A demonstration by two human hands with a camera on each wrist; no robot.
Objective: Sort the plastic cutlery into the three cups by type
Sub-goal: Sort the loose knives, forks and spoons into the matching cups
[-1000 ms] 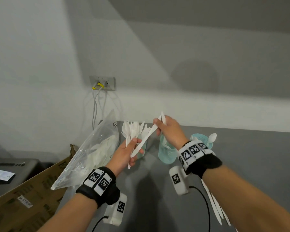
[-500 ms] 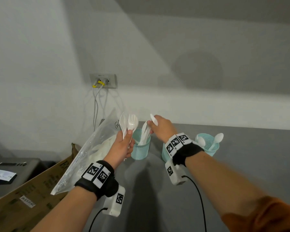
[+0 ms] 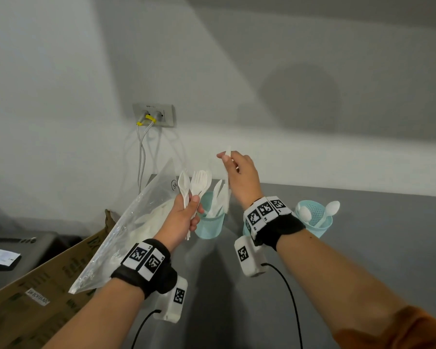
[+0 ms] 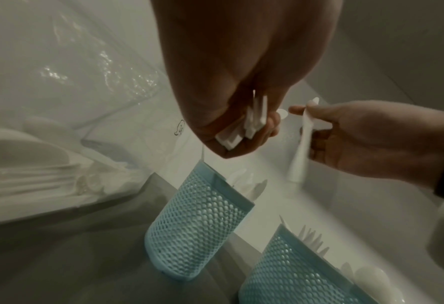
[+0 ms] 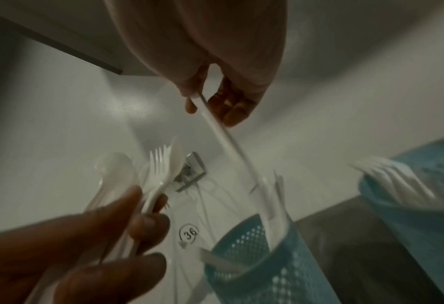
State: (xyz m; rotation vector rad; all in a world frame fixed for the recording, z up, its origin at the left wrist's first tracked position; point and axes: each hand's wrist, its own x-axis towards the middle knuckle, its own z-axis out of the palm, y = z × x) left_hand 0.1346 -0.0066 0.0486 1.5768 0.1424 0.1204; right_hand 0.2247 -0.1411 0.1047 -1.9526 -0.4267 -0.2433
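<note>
The place looked like a plain workroom or storeroom corner, not a home. A bare grey table (image 3: 363, 248) stood against an unadorned white wall (image 3: 61, 71). On that wall, at about eleven o'clock from the hands, sat a metal socket plate (image 3: 153, 115) with two grey cables (image 3: 141, 157) plugged in, tagged with yellow ties, and hanging down behind the table. At about eight o'clock a brown cardboard box (image 3: 35, 298) with a stuck-on label leaned by the table edge. Further out at nine o'clock was a dark grey unit (image 3: 18, 250) with a paper slip lying on it.
</note>
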